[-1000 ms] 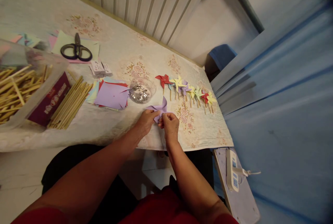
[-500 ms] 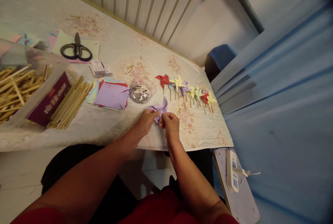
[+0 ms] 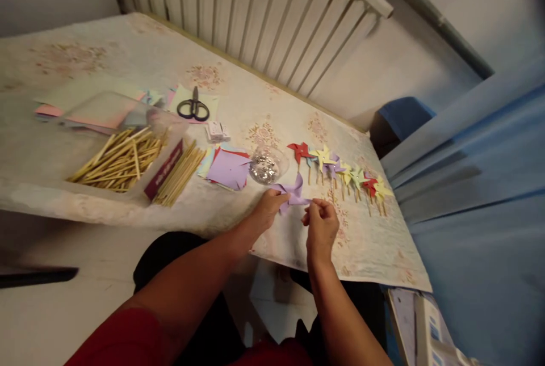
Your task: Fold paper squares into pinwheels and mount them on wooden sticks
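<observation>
A purple paper pinwheel [image 3: 293, 196] with curled blades is held above the near part of the table. My left hand [image 3: 269, 207] pinches it from the left, thumb over its middle. On the other side my right hand [image 3: 321, 219] is closed with its fingertips at the tip of the right-hand blade. Just beyond lies a clear round dish [image 3: 267, 166] of small shiny metal pieces. Left of the dish is a stack of cut paper squares [image 3: 229, 168], purple on top. Several finished pinwheels on sticks [image 3: 334, 164] lie in a row to the right.
A clear bin [image 3: 121, 156] of wooden sticks stands at the left, with a bundle of sticks [image 3: 179, 177] against it. Behind are black scissors [image 3: 194, 107] on paper sheets and small white boxes [image 3: 217, 131]. A blue curtain [image 3: 477, 196] hangs at the right.
My view has swung left, so everything sits further right. My right hand has moved away from the pinwheel's middle, out to a blade tip. My left hand keeps its pinch.
</observation>
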### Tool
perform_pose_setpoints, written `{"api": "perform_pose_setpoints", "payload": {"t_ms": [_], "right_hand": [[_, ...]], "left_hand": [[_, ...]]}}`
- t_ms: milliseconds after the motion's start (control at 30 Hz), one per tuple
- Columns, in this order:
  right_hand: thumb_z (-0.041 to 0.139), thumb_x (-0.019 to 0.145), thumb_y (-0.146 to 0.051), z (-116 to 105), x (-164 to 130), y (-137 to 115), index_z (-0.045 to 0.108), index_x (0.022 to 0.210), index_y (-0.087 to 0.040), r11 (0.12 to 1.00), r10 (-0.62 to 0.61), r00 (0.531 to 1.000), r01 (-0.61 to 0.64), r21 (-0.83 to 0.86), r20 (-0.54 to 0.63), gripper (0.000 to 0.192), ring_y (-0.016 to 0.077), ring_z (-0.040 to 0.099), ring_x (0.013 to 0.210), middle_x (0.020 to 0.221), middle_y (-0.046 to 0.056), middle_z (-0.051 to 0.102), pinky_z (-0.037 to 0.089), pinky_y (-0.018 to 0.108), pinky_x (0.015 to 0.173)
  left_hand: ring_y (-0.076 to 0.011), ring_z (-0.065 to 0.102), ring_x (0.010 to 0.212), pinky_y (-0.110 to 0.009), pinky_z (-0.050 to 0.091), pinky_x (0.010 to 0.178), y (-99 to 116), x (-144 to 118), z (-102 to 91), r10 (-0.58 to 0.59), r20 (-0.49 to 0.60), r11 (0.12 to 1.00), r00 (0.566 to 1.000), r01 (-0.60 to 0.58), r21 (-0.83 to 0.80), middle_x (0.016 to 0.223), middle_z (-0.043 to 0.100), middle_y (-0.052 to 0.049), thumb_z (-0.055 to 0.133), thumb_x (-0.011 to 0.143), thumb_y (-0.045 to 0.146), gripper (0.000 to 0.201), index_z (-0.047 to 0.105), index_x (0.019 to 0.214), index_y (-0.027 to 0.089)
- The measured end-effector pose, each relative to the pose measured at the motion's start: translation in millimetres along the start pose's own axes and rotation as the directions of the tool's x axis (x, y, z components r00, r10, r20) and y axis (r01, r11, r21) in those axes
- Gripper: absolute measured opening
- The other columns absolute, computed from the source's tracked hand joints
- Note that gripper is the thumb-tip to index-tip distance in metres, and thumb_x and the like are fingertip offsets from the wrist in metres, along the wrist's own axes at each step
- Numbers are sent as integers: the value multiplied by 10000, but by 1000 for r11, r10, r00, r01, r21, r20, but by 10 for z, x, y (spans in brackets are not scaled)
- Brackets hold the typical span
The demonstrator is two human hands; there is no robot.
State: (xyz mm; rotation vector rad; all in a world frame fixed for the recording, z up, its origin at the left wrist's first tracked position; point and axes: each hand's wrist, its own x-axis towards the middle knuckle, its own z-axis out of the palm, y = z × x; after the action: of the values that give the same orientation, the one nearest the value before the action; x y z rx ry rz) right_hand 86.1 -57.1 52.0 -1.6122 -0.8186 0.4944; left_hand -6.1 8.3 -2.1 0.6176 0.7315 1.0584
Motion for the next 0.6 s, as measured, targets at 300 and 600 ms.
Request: {"api": "perform_pose_setpoints", "payload": {"t_ms": [300, 600], "right_hand": [[645, 763, -334, 197, -24, -557, 622, 807, -189, 987, -162, 958, 160, 28, 237, 153, 106, 515, 452, 573, -56, 573, 403, 228, 466], [574, 737, -257, 725, 615, -543, 632, 687, -205, 866, -250, 784, 444, -231, 568, 93, 145, 563, 583, 626, -16, 615, 431, 247, 569]], "left_hand": [[-98, 498, 551, -242, 316, 530, -7, -21, -40, -57, 105, 998, 993, 52, 47, 642, 611, -6, 742, 607, 255, 201, 639, 725, 130], [-128, 490, 469, -269, 324, 473, -117, -96, -27, -216, 205, 970, 955, 186, 158, 528, 585, -5, 648, 652, 133, 55, 608, 657, 171]]}}
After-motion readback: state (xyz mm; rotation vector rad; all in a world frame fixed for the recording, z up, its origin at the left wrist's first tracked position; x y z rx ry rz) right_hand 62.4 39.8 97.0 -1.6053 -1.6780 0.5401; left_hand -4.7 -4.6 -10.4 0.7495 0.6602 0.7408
